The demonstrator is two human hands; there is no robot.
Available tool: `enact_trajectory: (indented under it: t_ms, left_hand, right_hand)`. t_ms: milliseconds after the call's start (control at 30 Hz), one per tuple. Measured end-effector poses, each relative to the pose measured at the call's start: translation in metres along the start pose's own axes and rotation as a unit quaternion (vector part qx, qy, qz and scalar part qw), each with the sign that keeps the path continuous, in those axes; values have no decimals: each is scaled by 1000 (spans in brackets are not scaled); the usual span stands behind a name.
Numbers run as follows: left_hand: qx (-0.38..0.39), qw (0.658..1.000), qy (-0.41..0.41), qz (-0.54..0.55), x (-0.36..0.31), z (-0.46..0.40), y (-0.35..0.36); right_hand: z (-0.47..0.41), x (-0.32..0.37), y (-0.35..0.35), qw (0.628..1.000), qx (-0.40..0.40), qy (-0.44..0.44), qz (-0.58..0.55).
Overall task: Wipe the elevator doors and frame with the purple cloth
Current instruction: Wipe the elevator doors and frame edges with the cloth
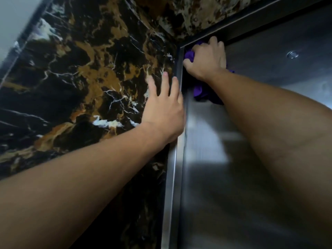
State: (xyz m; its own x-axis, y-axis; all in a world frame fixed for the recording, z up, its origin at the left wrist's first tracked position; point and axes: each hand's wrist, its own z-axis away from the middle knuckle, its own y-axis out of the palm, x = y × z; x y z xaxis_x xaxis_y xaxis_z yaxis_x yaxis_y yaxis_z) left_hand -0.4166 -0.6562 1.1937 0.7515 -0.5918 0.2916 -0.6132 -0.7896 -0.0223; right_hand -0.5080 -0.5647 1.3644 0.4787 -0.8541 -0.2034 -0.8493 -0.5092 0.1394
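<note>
- The right hand point(206, 58) is raised into the upper left corner of the elevator opening, fingers curled round the bunched purple cloth point(201, 93) and pressing it against the metal there.
- The left hand point(164, 106) lies flat, fingers straight and slightly spread, on the marble wall point(80, 72), its outer edge just beside the frame; it holds nothing.
- The purple cloth shows in two places: a small fold between the right thumb and fingers, and a larger loose part hanging below the right wrist, in front of the door.
- The right hand and wrist hide most of the cloth, so the exact spot of contact cannot be told.
- The elevator door point(224, 177), brushed metal with blurred reflections, lies under and below the right hand and forearm.
- The frame point(172, 177) is a narrow metal strip running between the two hands; its top bar passes just above the right fingers.
- The right forearm crosses in front of much of the door's right part.
- The marble wall, dark with amber patches and white veins, spreads left of the left hand and continues above the frame's top bar.
- A small round metal fitting point(292, 54) sits on the surface to the right of the right hand, well apart from it.
- A pale wall point(16, 17) shows far left, beyond the marble's edge.
</note>
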Motion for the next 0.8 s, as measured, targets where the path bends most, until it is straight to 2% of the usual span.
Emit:
enact_trajectory:
  t_ms: [167,267,567,800]
  left_hand:
    - [24,996,2,-89,42,1,1]
    - [17,997,10,-79,46,4,4]
    - [20,998,-7,-64,42,2,1]
    - [41,998,-45,-13,31,-1,-12]
  right_hand:
    - [-5,-4,-8,994,48,35,-88]
    - [-4,3,-8,981,70,84,-160]
    - [79,15,-27,976,112,64,-176]
    - [165,47,-24,982,36,72,-172]
